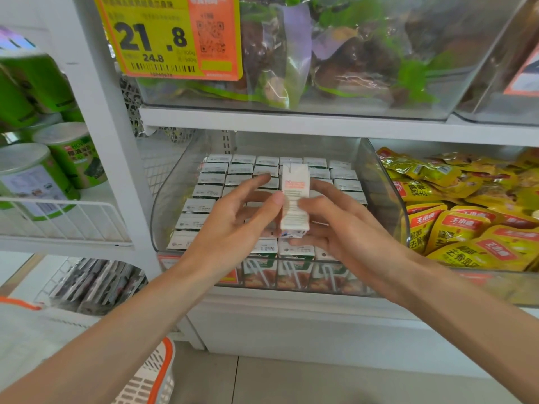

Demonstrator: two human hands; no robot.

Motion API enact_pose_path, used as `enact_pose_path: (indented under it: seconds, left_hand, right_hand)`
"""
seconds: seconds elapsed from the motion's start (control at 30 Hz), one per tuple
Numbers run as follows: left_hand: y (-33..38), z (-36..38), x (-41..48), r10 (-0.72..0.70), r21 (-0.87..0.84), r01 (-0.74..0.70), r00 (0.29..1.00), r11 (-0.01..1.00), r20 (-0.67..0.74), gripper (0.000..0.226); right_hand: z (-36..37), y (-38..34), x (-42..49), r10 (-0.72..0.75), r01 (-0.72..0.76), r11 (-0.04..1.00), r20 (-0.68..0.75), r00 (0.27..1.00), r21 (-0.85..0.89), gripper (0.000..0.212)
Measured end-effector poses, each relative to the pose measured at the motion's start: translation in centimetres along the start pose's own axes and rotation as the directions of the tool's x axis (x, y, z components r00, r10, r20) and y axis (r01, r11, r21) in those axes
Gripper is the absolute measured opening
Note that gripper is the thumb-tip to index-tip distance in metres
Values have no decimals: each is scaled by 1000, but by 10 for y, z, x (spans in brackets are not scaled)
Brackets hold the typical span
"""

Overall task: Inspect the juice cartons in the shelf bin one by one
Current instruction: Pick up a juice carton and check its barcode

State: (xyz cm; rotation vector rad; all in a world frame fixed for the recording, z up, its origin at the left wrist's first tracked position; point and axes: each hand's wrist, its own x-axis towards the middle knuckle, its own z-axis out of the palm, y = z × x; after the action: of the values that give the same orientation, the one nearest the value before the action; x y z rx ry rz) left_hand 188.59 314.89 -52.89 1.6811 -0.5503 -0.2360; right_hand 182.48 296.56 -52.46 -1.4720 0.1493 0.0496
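- The juice carton (294, 196), upright over the middle of the shelf bin (390, 205), is clamped by the right hand (344, 228) at 3 o'clock.
- The left hand (233, 225) is spread-fingered, with its thumb touching the carton at 9 o'clock.
- Each face should be turned slowly into view.

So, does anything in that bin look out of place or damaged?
Only one carton is out of line: the right hand holds it upright above the bin, left hand touching it. The other cartons sit in tidy rows; no spill or dents show.
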Motion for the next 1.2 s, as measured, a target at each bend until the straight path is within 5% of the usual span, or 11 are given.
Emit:
enact_pose_path:
  seconds: [0.13, 0.27, 0.57, 0.77, 0.9, 1.03, 1.2]
  left_hand:
    - [3, 0, -4, 98, 28, -99, 995, 995, 19, 56]
    - [1, -3, -5, 147, 88, -146, 989, 985, -4, 57]
    - [0, -2, -5, 182, 110, -182, 983, 977, 10, 71]
    - [1, -2, -3, 191, 72, -186, 978, 980, -80, 42]
    - [-1, -3, 1, 202, 138, -191, 976, 972, -75, 39]
    - [-4, 6, 3, 182, 145, -174, 983, 974, -39, 45]
    - [-11, 11, 11, 163, 228, -148, 985, 962, -50, 52]
  right_hand:
    - [-2, 7, -2, -203, 196, 948, 0, 979, -251, 53]
    - [-4, 10, 0, -332, 306, 895, -26, 943, -325, 55]
    - [-3, 10, -1, -429, 380, 824, -24, 903, -420, 63]
    - [-5, 4, 0, -421, 392, 776, 57, 905, -495, 67]
    - [-9, -2, 0, -454, 454, 743, 127, 882, -491, 64]
    - [-17, -9, 1, -535, 498, 586, 156, 830, -640, 51]
    - [-42, -17, 5, -542, 409, 580, 40, 839, -704, 36]
